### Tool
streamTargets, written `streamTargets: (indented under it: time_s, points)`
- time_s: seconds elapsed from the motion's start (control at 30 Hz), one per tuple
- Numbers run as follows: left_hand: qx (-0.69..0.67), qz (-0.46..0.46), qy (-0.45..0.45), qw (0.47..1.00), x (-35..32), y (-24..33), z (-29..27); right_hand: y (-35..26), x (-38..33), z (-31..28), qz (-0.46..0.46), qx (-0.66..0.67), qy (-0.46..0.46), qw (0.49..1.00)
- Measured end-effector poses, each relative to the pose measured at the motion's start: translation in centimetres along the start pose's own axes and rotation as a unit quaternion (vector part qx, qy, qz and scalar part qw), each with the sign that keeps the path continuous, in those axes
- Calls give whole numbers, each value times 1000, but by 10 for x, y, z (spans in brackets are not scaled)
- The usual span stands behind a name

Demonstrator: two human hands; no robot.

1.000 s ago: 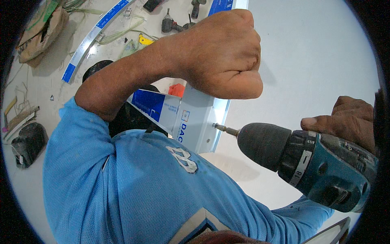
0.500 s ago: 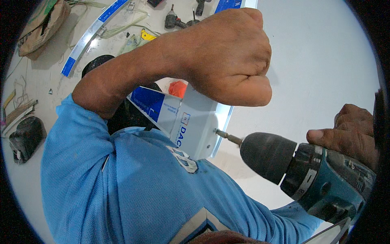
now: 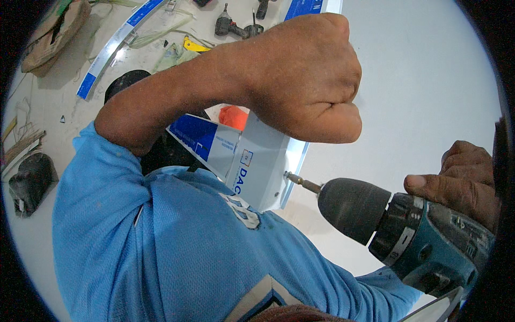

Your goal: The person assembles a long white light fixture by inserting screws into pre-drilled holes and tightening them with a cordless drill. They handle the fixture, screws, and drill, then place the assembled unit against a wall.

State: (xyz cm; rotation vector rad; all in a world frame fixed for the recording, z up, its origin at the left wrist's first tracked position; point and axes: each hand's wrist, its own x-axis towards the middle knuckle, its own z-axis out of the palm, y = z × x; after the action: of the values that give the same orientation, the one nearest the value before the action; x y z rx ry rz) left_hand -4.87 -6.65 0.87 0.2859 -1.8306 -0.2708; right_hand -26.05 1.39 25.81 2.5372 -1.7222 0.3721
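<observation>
My left hand (image 3: pixel 316 80) is closed around a long white metal profile (image 3: pixel 263 166) covered in printed protective film. The profile runs under the hand and shows again beyond it; my fingers' undersides are hidden. At the right, my right hand (image 3: pixel 461 177) grips a teal and black power drill (image 3: pixel 429 241), thumb along its top; the drill's handle is out of sight. The driver bit (image 3: pixel 303 182) points left, its tip at a small screw or hole near the profile's edge. Another spot, a dark hole or screw, lies just below it on the same face.
A curved blue-and-silver strip (image 3: pixel 115 51) lies on the floor at the far left. Beyond my arm are a black power tool (image 3: pixel 229 24) and a yellow object (image 3: pixel 194 45). An orange item (image 3: pixel 233 116) sits beside the profile. A torn brown bag (image 3: pixel 53 37) and a black case (image 3: pixel 33 180) lie left.
The view has shifted slightly. Both hands keep their grips, and the bit's tip stays at the same spot on the profile.
</observation>
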Motion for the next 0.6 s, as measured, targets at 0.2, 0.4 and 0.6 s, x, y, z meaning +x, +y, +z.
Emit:
streamTargets:
  time_s: [0.2,0.4,0.6]
  points:
    - [32,17,27,999,-1,2,-3,-4,-3,3,10,5,15,1000]
    - [14,19,25,999,-1,3,-6,-6,-4,4,8,10,28,1000]
    - [-26,-23,9,999,-1,2,-5,-8,-2,-1,10,10,31,999]
